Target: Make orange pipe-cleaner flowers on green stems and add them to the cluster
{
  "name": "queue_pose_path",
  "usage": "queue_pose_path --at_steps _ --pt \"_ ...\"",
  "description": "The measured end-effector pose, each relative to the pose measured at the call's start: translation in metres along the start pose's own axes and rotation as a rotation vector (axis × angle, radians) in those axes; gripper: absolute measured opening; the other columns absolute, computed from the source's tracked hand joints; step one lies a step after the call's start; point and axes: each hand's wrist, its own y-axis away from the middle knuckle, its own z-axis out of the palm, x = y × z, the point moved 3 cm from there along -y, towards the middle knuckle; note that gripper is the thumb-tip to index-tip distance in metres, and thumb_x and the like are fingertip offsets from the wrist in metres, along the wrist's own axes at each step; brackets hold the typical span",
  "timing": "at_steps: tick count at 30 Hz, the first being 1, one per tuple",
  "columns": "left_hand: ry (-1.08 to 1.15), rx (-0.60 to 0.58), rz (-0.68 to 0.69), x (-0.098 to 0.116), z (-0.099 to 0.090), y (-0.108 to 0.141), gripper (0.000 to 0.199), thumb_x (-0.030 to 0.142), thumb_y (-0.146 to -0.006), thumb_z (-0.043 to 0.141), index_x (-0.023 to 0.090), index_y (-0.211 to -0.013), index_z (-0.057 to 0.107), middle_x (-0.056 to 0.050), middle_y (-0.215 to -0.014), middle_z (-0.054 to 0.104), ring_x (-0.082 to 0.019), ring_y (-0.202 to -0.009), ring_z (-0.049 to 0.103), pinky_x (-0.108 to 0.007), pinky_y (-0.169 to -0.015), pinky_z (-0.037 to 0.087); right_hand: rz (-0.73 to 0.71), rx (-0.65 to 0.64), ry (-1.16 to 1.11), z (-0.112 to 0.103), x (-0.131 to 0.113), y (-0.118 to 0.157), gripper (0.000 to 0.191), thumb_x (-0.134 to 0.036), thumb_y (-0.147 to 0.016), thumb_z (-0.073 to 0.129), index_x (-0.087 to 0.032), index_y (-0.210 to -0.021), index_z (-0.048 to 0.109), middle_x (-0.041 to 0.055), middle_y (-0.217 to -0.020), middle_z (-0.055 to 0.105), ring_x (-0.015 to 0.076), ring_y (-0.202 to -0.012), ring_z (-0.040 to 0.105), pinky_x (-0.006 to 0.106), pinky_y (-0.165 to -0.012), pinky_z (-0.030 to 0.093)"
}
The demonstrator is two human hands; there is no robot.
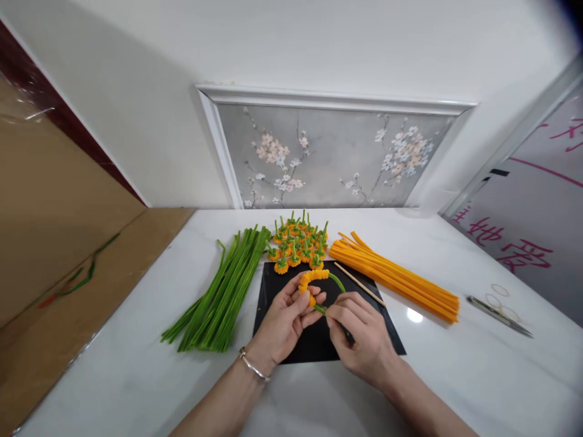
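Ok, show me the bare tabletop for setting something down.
Bare tabletop: between the right hand, orange bundle and metal tool; also between the green bundle and cardboard. Crowded: the black mat, left hand included, and the clustered orange-and-green pieces behind.

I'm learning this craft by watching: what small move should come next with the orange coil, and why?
Probably draw the green stem tighter with the right hand while the left hand steadies the orange coil: the coil forms an open curve with green showing at both ends, whereas the orange rounds beyond look compact.
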Motion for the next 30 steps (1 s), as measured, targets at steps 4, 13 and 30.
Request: queue_pose_path --at_steps 4,13,30 --pt "0.02 -0.016 0.004 -0.002 0.002 0.001 0.04 0.014 -0.076 0.075 0.021 -0.112 0.057 -0.002 -0.092 0.07 -0.018 -0.09 0.071 -0.027 -0.074 0.058 -0.007 0.021 0.053 0.002 0.001 0.0 0.018 -0.002 -0.082 0.05 -0.018 -0.085 0.057 0.0048 -0.073 0.06 0.0201 -0.078 0.056 0.033 -0.067 0.048" --pt "0.1 -0.081 0.014 -0.007 0.013 0.007 0.035 0.015 -0.078 0.074 0.02 -0.11 0.061 -0.003 -0.091 0.07 -0.015 -0.092 0.069 -0.022 -0.075 0.056 -0.07 0.079 0.116 0.004 -0.002 0.004 0.02 -0.001 -0.079 0.053 -0.019 -0.087 0.058 0.0041 -0.073 0.062 0.0194 -0.074 0.055 0.034 -0.066 0.047" --pt "-0.009 -0.209 -0.052 -0.001 0.005 0.005 0.045 0.023 -0.087 0.064 0.028 -0.13 0.052 -0.005 -0.092 0.069 -0.017 -0.086 0.068 -0.029 -0.071 0.057 -0.051 0.057 -0.081 0.001 0.007 0.005 0.019 -0.006 -0.086 0.057 -0.019 -0.1 0.056 0.0051 -0.077 0.064 0.0189 -0.074 0.058 0.032 -0.065 0.053"
